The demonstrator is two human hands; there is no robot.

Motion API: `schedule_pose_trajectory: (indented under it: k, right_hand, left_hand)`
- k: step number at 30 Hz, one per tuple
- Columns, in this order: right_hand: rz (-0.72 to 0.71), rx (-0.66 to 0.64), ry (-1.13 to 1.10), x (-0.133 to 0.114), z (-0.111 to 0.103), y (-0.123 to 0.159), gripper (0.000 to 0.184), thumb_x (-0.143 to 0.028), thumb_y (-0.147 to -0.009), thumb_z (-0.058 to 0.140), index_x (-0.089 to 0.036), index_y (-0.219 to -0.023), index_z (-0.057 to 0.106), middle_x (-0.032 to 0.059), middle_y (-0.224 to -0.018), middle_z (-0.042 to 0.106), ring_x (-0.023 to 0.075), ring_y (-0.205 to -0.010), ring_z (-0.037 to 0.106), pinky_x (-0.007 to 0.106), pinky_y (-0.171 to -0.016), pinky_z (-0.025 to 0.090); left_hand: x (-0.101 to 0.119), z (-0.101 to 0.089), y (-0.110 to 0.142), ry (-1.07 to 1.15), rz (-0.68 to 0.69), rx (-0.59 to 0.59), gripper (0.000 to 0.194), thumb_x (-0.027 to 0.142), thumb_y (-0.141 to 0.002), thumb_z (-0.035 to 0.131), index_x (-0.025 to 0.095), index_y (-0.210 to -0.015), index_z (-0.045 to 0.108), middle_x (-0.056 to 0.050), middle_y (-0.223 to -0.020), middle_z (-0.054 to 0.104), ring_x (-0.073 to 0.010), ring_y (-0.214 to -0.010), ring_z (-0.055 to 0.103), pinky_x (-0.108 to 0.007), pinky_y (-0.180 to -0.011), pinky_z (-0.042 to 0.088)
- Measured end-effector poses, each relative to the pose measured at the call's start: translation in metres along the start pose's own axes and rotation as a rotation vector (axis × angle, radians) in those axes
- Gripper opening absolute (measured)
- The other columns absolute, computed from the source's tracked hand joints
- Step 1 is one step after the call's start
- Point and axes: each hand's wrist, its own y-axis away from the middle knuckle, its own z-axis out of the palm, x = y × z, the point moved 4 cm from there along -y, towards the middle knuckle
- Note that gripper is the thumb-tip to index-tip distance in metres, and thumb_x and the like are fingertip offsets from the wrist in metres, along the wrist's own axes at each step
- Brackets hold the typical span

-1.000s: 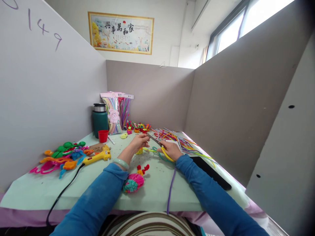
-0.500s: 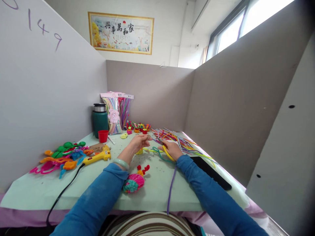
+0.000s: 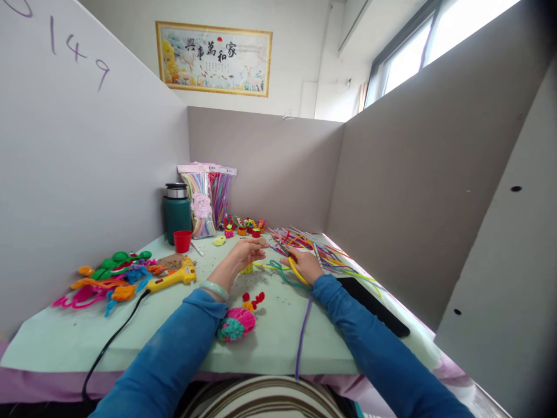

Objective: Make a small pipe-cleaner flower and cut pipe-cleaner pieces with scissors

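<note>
My left hand (image 3: 243, 255) pinches a small flat brown piece (image 3: 262, 242) between thumb and fingers; it looks like cardboard. My right hand (image 3: 308, 266) is closed on scissors with yellow handles (image 3: 297, 273). Their blades (image 3: 282, 249) point up and left toward the brown piece, with a small gap between. Under my left hand, a yellow fuzzy piece (image 3: 247, 269) is partly hidden. A teal pipe cleaner (image 3: 285, 273) lies curled between the hands. Nearer me stands a pink and teal pipe-cleaner ball (image 3: 238, 324) with red tips, beside my left sleeve.
At left lie a yellow glue gun (image 3: 172, 281) with a black cord and a pile of coloured pipe-cleaner pieces (image 3: 115, 276). A red cup (image 3: 182, 241), green bottle (image 3: 177, 215) and pipe-cleaner bags (image 3: 202, 203) stand behind. Loose pipe cleaners (image 3: 331, 252) and a black phone-like slab (image 3: 374, 305) are at right.
Almost nothing differs. My hands hold the brown piece and the scissors in nearly the same place, with only a slight shift of the fingers and scissors.
</note>
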Motion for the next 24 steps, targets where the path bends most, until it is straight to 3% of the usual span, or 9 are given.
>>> schedule_pose_trajectory:
  k: [11,24]
  right_hand:
    - [-0.014,-0.011,-0.013,-0.0017,0.0013,0.0001,0.045,-0.058,-0.089,0.040,-0.020,-0.095,0.063,0.0049,-0.074,0.065,0.0159,-0.067,0.058,0.024,-0.059,0.031]
    - [-0.024,-0.013,-0.069,-0.0063,-0.0030,0.0017,0.044,-0.059,-0.087,0.045,-0.020,-0.095,0.063,0.0051,-0.075,0.065,0.0162,-0.067,0.057,0.024,-0.061,0.033]
  left_hand:
    - [-0.0009,-0.0012,-0.0017,-0.027,0.006,0.042,0.014,0.013,-0.076,0.068,0.010,-0.089,0.063,-0.011,-0.088,0.072,-0.0077,-0.048,0.059,-0.024,-0.056,0.055]
    - [-0.0032,-0.0042,-0.0050,-0.046,0.037,0.051,0.018,0.018,-0.071,0.073,0.013,-0.082,0.060,-0.004,-0.074,0.067,-0.0079,-0.046,0.057,-0.026,-0.054,0.055]
